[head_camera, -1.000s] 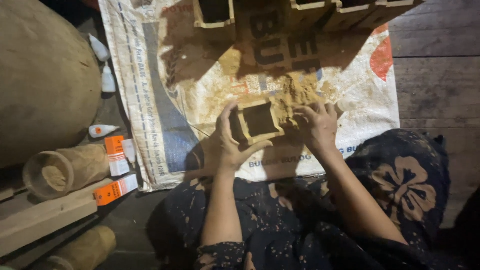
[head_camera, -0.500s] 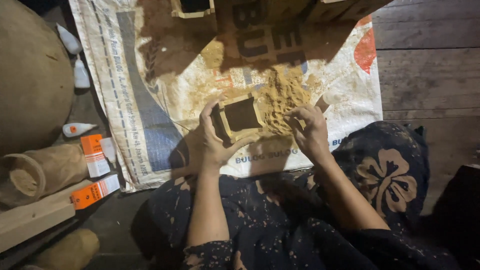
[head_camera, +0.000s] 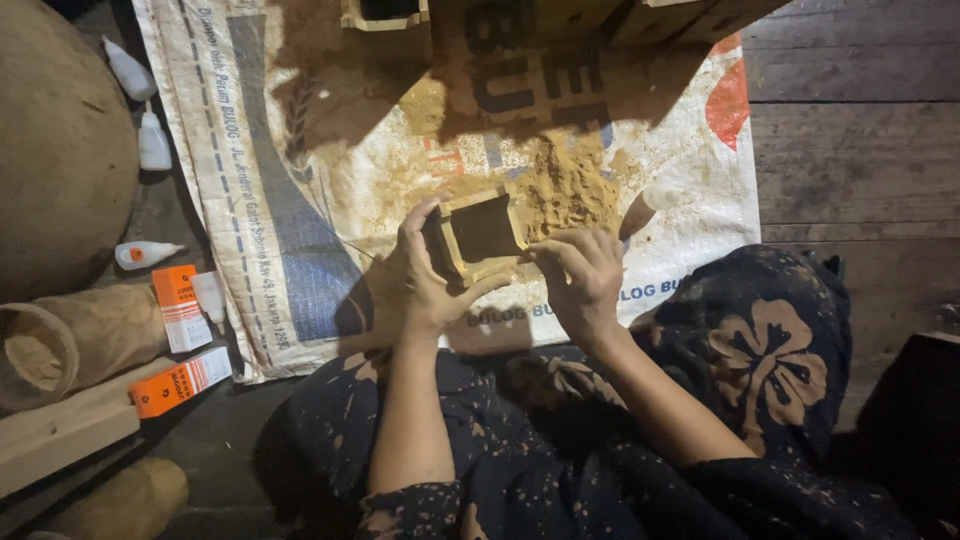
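Square wooden frame (head_camera: 480, 235) tilted, opening facing up toward camera; left hand (head_camera: 425, 285) clamped on its left side, right hand (head_camera: 580, 275) fingertips pinching its lower-right corner.

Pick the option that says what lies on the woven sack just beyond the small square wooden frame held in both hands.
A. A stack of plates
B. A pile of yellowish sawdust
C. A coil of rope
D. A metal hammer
B: beyond the wooden frame, held by the left hand and right hand, a loose pile of yellowish sawdust lies on the woven sack.
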